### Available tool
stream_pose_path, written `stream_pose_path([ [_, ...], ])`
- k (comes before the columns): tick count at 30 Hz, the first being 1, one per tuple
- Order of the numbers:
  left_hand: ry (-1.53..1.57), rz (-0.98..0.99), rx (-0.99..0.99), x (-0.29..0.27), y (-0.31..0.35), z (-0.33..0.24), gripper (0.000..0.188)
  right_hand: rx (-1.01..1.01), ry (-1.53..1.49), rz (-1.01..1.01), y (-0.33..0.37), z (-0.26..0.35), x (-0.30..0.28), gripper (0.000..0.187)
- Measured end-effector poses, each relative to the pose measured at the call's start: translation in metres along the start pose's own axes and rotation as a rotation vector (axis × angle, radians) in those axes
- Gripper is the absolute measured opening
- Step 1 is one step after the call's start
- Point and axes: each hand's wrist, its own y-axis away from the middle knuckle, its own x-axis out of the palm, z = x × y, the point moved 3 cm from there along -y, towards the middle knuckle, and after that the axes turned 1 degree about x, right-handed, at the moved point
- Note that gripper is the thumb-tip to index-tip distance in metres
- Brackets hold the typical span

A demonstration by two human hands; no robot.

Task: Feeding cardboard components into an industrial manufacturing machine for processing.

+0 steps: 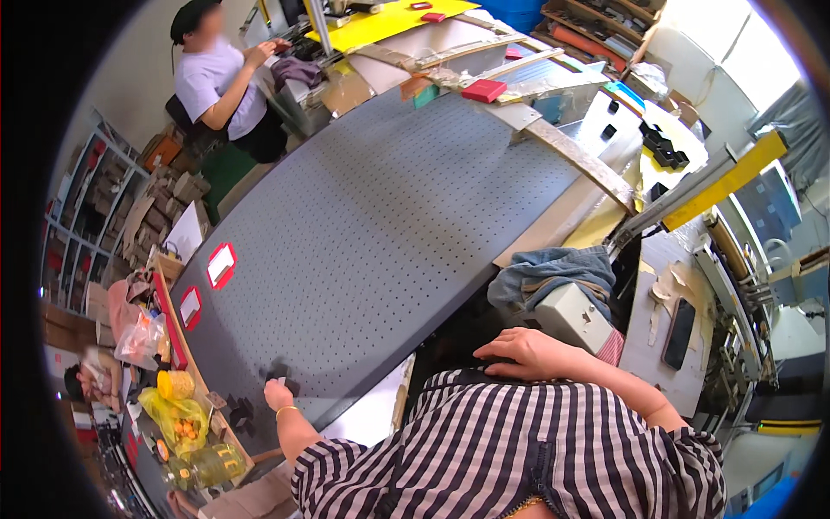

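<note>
My left hand [278, 394] is at the near left edge of a large grey perforated table [372, 225], its fingers closed at a small dark piece [281, 374]. That piece is blurred, and its exact kind does not show. Several dark pieces [242, 417] lie at the table's edge beside this hand. Farther along the left side, two red-rimmed pieces with white middles, one nearer [190, 308] and one farther [221, 265], lie flat on the surface. Held in front of my body, my right hand [522, 351] has its fingers extended and holds nothing visible.
To the right are a blue cloth [558, 275] over a white box [577, 316] and a black phone [679, 333]. A red box [483, 91] sits on the far frame. Bottles and a yellow bag [175, 421] stand left. A co-worker [229, 91] stands far left.
</note>
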Motion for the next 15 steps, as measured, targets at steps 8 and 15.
stream_pose_path([
  [8,0.928,0.623,0.654,-0.032,0.117,-0.306,0.034,0.096,0.037,-0.228,0.087,-0.014,-0.016,0.035],
  [15,0.661,0.823,1.926,-0.207,0.459,-0.481,0.009,0.164,0.159,-1.052,0.255,-0.007,-0.066,0.037],
])
